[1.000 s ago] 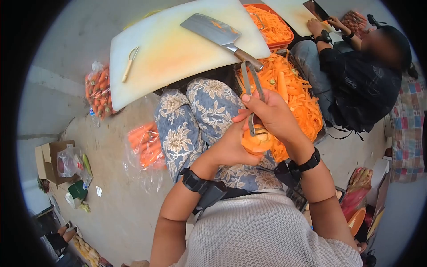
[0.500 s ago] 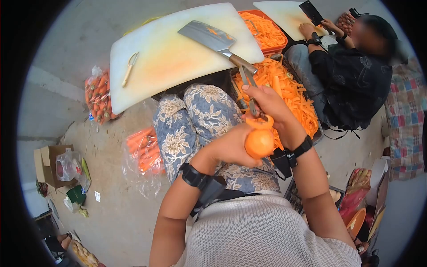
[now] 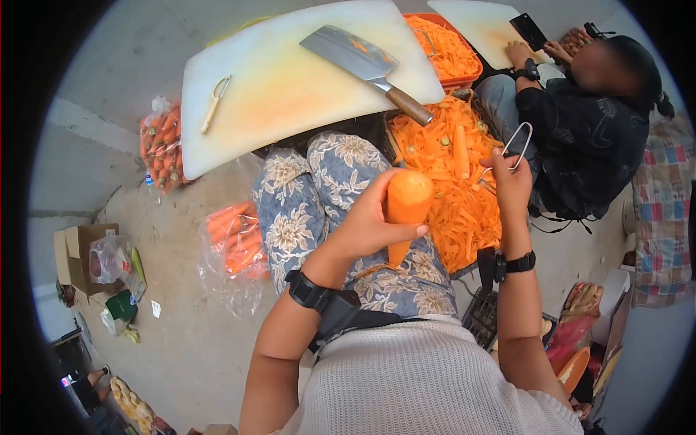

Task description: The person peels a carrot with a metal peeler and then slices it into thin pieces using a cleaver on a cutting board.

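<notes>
My left hand (image 3: 370,221) is wrapped round a peeled carrot (image 3: 409,201), whose thick end points up and tip points down over my lap. To the right, my right hand (image 3: 513,187) grips a metal peeler (image 3: 523,138) with a looped wire frame, apart from the carrot. Beneath both hands, a crate holds a heap of carrot strips (image 3: 464,210) with a whole peeled carrot (image 3: 460,152) on top. A cleaver (image 3: 355,58) with a wooden handle lies on the white cutting board (image 3: 268,87). Near the board's left side rests a pale-handled peeler (image 3: 214,105).
Bags of carrots (image 3: 161,145) and peeled carrots (image 3: 235,235) sit on the floor at left. A red tub (image 3: 464,78) of shredded carrot stands beyond the crate. At right, a co-worker (image 3: 580,123) holds a black cleaver (image 3: 528,30) over another board (image 3: 471,25).
My right hand and the peeler have moved right, away from the carrot. The carrot has been tilted from end-on to upright. A curled peel that hung at the carrot is gone from there.
</notes>
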A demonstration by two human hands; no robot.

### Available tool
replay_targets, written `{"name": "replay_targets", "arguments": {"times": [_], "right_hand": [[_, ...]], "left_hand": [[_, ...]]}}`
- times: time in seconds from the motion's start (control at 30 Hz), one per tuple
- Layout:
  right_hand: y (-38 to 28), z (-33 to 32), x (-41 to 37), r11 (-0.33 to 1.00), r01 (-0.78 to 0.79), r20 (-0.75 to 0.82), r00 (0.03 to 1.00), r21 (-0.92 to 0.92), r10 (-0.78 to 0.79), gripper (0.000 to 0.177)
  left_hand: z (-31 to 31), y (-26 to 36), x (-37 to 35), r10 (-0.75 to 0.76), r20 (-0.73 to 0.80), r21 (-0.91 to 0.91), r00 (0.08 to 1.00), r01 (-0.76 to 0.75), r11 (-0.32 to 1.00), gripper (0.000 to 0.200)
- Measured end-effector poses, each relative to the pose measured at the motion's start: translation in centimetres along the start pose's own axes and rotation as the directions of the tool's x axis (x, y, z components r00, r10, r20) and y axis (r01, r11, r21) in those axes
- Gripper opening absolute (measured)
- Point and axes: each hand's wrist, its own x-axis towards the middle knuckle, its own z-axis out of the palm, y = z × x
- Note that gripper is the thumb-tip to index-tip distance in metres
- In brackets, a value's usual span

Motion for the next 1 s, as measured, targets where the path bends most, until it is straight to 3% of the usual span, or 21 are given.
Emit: {"name": "replay_targets", "arguments": {"times": [0.07, 0.17, 0.3, 0.4, 0.47, 0.57, 0.77, 1.0], "right_hand": [[-5.3, 0.8, -1.8, 0.844, -0.137, 0.038, 0.990, 0.518, 0.138, 0.031], [-10.7, 1.8, -3.8, 0.723, -0.154, 0.120, 0.988, 0.673, 0.099, 0.027], [-14.8, 4.1, -6.5, 0.695, -0.208, 0.230, 0.971, 0.688, 0.063, 0.027], [-15.8, 6.0, -7.9, 0.588, -0.286, 0.334, 0.942, 0.756, 0.029, 0.027], [-15.5, 7.3, -8.6, 0.679, -0.120, 0.246, 0.965, 0.725, -0.092, 0.027], [-15.5, 8.0, -8.8, 0.619, -0.176, 0.252, 0.967, 0.765, -0.037, 0.027], [-14.9, 8.6, -8.8, 0.645, -0.292, 0.374, 0.927, 0.707, 0.009, 0.029], [-14.0, 8.2, -9.0, 0.620, -0.346, 0.466, 0.884, 0.704, -0.036, 0.029]], "left_hand": [[-0.1, -0.3, 0.0, 0.025, -0.049, 0.073, 0.998, -0.021, 0.997, 0.071], [0.3, -1.0, -0.2, 0.088, -0.158, 0.141, 0.984, -0.066, 0.988, 0.069], [0.9, -1.0, -0.3, 0.044, -0.259, 0.124, 0.965, -0.013, 0.992, 0.067], [1.4, -0.7, -0.5, 0.053, -0.313, 0.053, 0.948, -0.039, 0.998, 0.066], [1.5, -0.7, -0.7, 0.074, -0.337, 0.031, 0.939, -0.067, 0.997, 0.064], [1.4, -1.1, -0.9, 0.108, -0.405, 0.078, 0.908, -0.083, 0.993, 0.060], [1.2, -1.1, -0.6, 0.118, -0.374, -0.036, 0.920, -0.142, 0.989, 0.065], [1.5, -1.4, -1.5, 0.087, -0.412, 0.015, 0.907, -0.089, 0.996, 0.069]]}}
